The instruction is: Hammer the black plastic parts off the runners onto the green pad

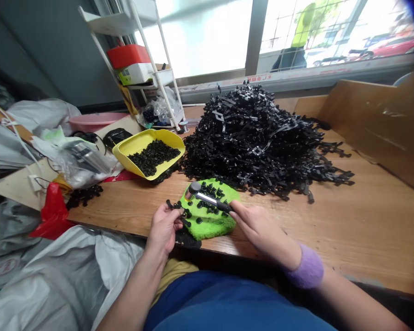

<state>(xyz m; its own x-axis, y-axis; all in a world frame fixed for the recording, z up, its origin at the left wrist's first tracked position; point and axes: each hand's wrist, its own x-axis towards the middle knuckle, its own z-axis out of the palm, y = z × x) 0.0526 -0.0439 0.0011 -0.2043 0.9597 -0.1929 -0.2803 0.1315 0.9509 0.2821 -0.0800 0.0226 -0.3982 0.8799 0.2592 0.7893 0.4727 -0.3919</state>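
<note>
My right hand (262, 232) grips the black handle of a small steel-headed hammer (207, 198), whose head hangs over a bright green fuzzy mat (224, 225). Several small black plastic pieces (210, 207) lie on that mat. My left hand (163, 227) holds a black plastic moulded sprue (175, 209) at the mat's near left edge. Beyond the mat rises a large heap of black plastic runners (251, 142). A yellow scoop tray (148, 142) to the left holds many small black parts (153, 157).
A wooden workbench (348, 220) carries everything, with a cardboard panel (372, 124) along its right side. White plastic sacks (44, 280) and a red bag (53, 211) crowd the left. A white shelf unit (161, 78) and a pink basin (93, 122) stand behind.
</note>
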